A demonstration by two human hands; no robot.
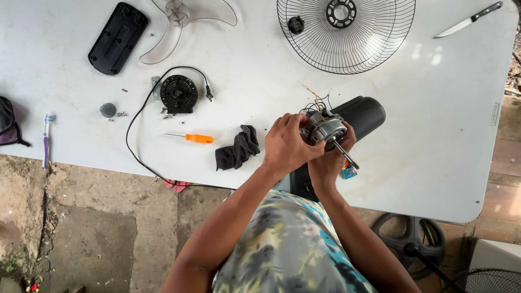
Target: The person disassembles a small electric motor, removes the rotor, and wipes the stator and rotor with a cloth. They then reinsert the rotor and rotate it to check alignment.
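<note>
My left hand (287,145) and my right hand (330,158) both grip a silver fan motor (325,128) with a steel shaft (345,155) that points toward me. Thin wires (316,101) run out of the motor's far side. A black fan housing (362,114) lies just behind the motor on the white table (434,125). A dark cloth (237,147) lies left of my left hand, and an orange-handled screwdriver (197,138) lies beyond it.
A wire fan guard (374,49) rests at the far side, a knife (468,20) at the far right. A clear fan blade (187,21), black cover (117,38), round black part with cord (178,93), loose screws and toothbrush (47,140) lie left. A fan base (411,239) stands on the floor.
</note>
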